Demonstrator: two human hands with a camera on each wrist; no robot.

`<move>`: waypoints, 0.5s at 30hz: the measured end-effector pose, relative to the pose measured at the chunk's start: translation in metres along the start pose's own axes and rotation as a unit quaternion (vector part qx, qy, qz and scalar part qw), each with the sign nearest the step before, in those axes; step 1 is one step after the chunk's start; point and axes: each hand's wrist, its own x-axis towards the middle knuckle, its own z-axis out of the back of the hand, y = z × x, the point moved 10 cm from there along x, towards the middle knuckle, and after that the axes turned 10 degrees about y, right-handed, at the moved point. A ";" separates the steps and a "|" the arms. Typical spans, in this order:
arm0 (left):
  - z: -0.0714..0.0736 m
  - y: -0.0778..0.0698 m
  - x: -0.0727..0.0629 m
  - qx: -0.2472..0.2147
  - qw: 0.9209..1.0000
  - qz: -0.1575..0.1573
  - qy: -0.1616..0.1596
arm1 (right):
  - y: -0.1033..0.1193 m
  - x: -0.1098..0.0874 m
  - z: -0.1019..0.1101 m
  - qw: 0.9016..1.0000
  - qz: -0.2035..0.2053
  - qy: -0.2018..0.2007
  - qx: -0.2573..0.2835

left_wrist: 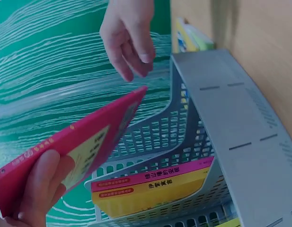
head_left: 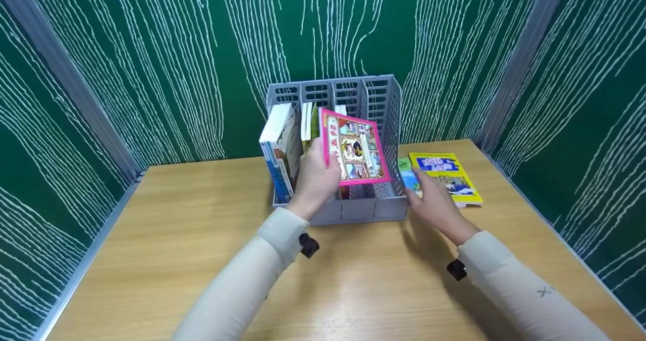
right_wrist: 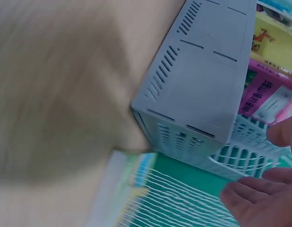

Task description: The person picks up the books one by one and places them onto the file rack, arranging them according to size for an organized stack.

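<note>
In the head view my left hand [head_left: 317, 179] grips a pink-bordered picture book [head_left: 356, 149] by its left edge, tilted over the grey file rack [head_left: 358, 212]. The left wrist view shows the thumb along the pink book's spine [left_wrist: 65, 135]. My right hand [head_left: 438, 205] is beside the rack's right wall, fingers loosely extended and holding nothing. Just beyond it, a yellow book [head_left: 468, 187] and a green-and-blue book [head_left: 408, 173] lie on the table. A yellow book [left_wrist: 150, 194] and a magenta-spined book [left_wrist: 179, 169] stand together in one rack compartment.
White-and-blue books [head_left: 276, 154] stand in the rack's leftmost compartment, with thinner books [head_left: 307, 119] in the one beside it. The wooden table [head_left: 176, 240] meets green, white-streaked walls [head_left: 171, 68] at the back and sides.
</note>
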 end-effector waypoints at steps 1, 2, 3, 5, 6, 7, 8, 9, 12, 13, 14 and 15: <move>-0.003 -0.002 0.002 0.014 1.000 -0.005 -0.001 | -0.003 0.003 -0.002 1.000 -0.001 0.004 0.021; -0.007 -0.004 0.005 0.029 1.000 -0.011 -0.002 | -0.006 0.005 -0.004 0.999 0.001 0.006 0.039; -0.011 -0.006 0.007 0.042 0.999 -0.016 -0.001 | -0.008 0.008 -0.006 0.998 0.003 0.008 0.055; -0.020 -0.008 0.012 0.070 0.997 -0.019 0.001 | -0.012 0.012 -0.010 0.996 0.009 0.009 0.085; -0.024 -0.009 0.014 0.089 0.996 -0.019 0.001 | -0.014 0.014 -0.012 0.995 0.008 0.012 0.096; -0.028 -0.010 0.016 0.109 0.994 -0.018 0.001 | -0.015 0.016 -0.014 0.994 0.010 0.013 0.104; -0.032 -0.010 0.018 0.127 0.992 -0.019 0.000 | -0.016 0.018 -0.016 0.994 0.011 0.015 0.111; -0.036 -0.011 0.020 0.146 0.989 -0.019 0.000 | -0.017 0.020 -0.018 0.993 0.009 0.020 0.120; -0.047 -0.013 0.026 0.204 0.979 -0.024 0.003 | -0.024 0.024 -0.026 0.988 -0.007 0.037 0.150; -0.051 -0.013 0.028 0.219 0.975 -0.025 0.004 | -0.026 0.025 -0.029 0.987 -0.014 0.042 0.156; -0.055 -0.013 0.030 0.233 0.972 -0.025 0.006 | -0.028 0.025 -0.031 0.985 -0.022 0.046 0.162; -0.059 -0.013 0.032 0.246 0.969 -0.021 0.009 | -0.030 0.025 -0.032 0.984 -0.028 0.048 0.167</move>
